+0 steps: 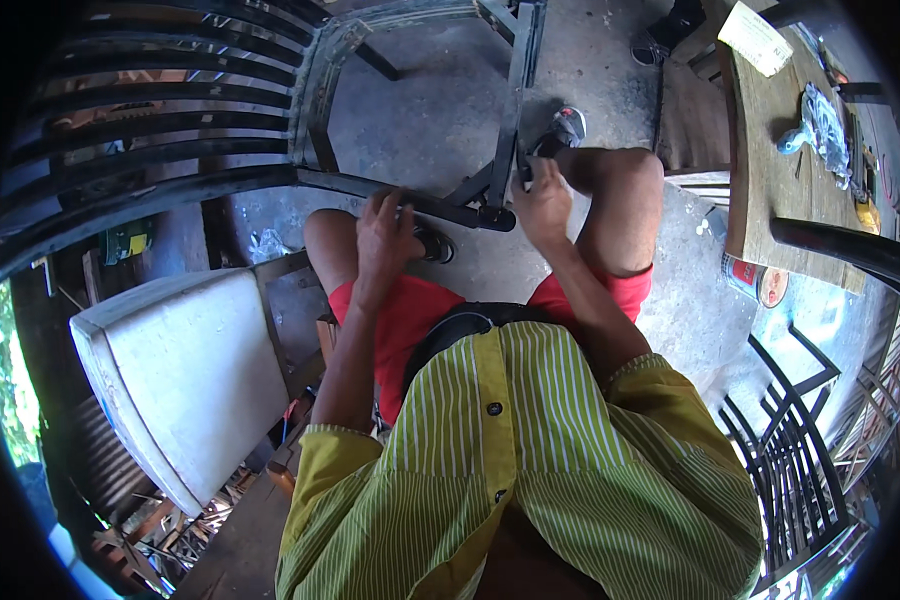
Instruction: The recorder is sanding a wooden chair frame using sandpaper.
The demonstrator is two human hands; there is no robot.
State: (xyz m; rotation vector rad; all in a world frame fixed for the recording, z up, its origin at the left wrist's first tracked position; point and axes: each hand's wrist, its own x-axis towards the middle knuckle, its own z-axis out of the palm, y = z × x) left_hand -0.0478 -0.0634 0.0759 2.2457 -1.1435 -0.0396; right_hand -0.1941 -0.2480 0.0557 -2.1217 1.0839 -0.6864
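Your left hand [385,235] clamps the black metal chair frame [410,203]; right hand [542,205], at three o'clock, pinches its joint, so brace firmly.

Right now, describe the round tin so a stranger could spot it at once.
Find the long wooden table on the right. Below its near end, on the concrete floor, the tin lies on its side. It alone there is round, with a red wall and an orange end.
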